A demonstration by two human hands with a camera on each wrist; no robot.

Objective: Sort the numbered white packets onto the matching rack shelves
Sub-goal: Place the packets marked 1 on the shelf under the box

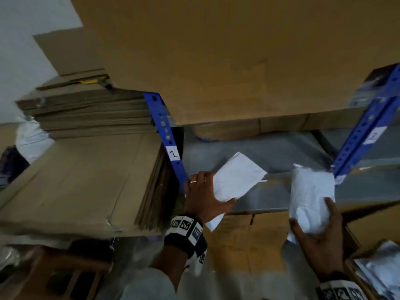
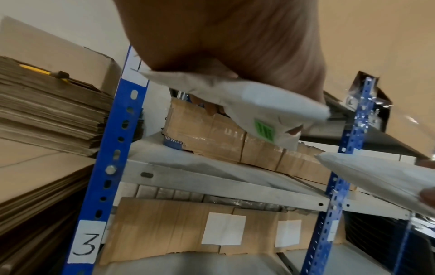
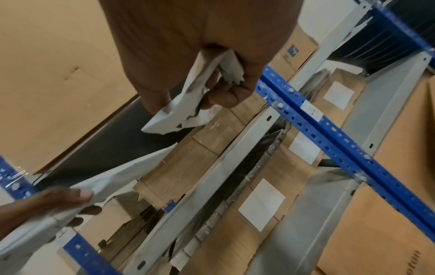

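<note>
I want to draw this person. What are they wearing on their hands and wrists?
The left hand has a ring on one finger, and no gloves. Each wrist carries a black band covered in white square tags with black patterns: the left wristband and the right wristband. A pale sleeve covers the left arm.

Head and wrist views, rack (image 1: 173, 152) shared
</note>
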